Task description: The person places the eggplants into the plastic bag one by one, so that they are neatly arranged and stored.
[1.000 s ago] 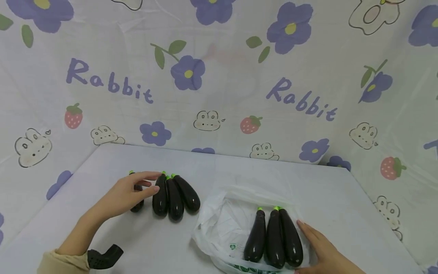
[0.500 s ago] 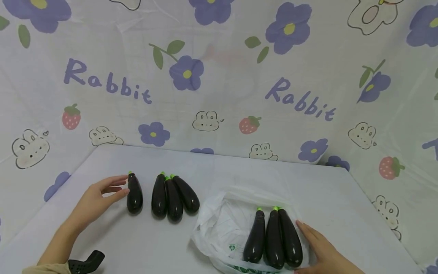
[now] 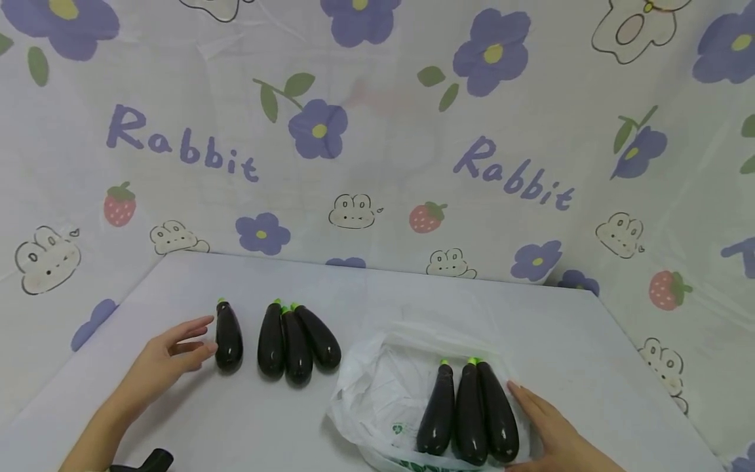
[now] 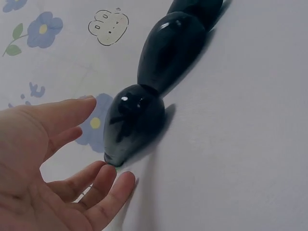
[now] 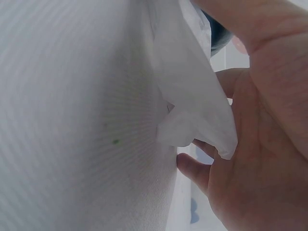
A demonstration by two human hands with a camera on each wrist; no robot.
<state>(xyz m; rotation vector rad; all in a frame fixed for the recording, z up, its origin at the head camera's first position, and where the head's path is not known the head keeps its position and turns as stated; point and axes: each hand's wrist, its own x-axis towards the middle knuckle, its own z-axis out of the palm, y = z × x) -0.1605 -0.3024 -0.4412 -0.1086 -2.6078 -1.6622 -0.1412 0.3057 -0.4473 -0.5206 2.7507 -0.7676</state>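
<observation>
On the left of the head view, a lone dark eggplant with a green tip lies on the table. My left hand is just left of it, fingers parted and loosely bent, holding nothing; in the left wrist view the eggplant's tip is close by the fingertips. Three more eggplants lie side by side to its right. A white plastic bag lies spread with its mouth wide, three eggplants inside. My right hand rests against the bag's right side, fingers extended, the film lying against the palm in the right wrist view.
The white table reaches back to a cloth backdrop printed with flowers, strawberries and rabbits. A black strap-like piece is on the left wrist.
My left hand has moved left, away from the group of three eggplants to beside the lone one, then slightly down. The right hand and bag have stayed in place.
</observation>
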